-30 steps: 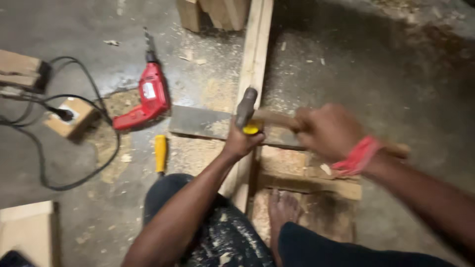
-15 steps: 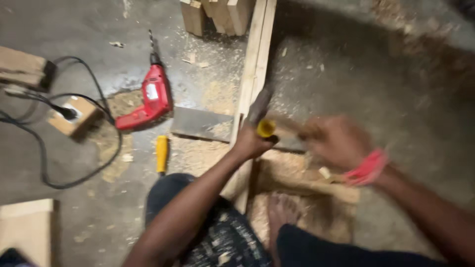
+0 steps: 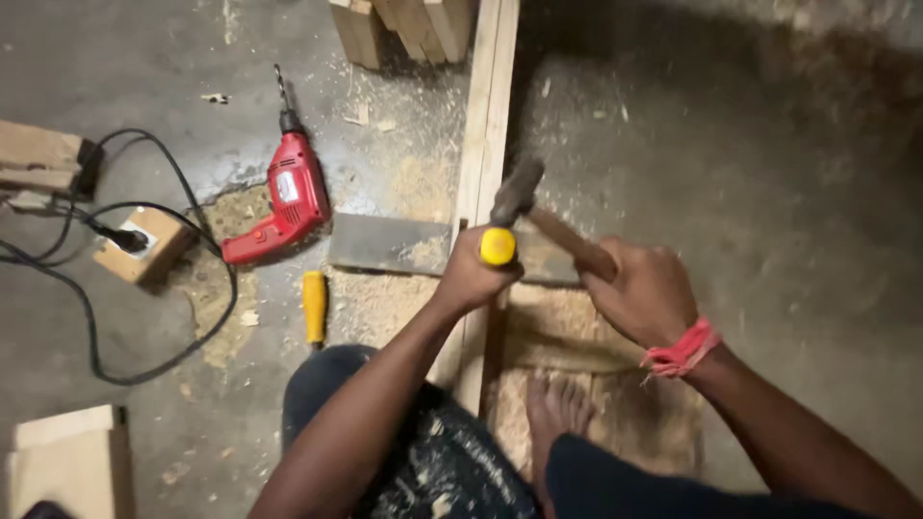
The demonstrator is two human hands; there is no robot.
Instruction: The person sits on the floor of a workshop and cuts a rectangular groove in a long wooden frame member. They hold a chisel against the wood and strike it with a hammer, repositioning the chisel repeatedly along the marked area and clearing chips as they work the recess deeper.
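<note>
A red drill (image 3: 288,197) lies on the floor at left. The left hand (image 3: 473,277) is fisted around a yellow-capped chisel (image 3: 498,246) held upright on the long plank (image 3: 486,106). The right hand (image 3: 642,293), arm bent, grips a hammer (image 3: 538,207), its head just above the chisel.

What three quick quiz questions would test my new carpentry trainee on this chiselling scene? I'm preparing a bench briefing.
1. True or false: the left hand grips a yellow-capped chisel.
2. Which hand holds the hammer?
A. left
B. right hand
3. Fill in: the red ____ lies on the floor left of the long wooden plank.

Key: 1 true; 2 B; 3 drill.
</note>
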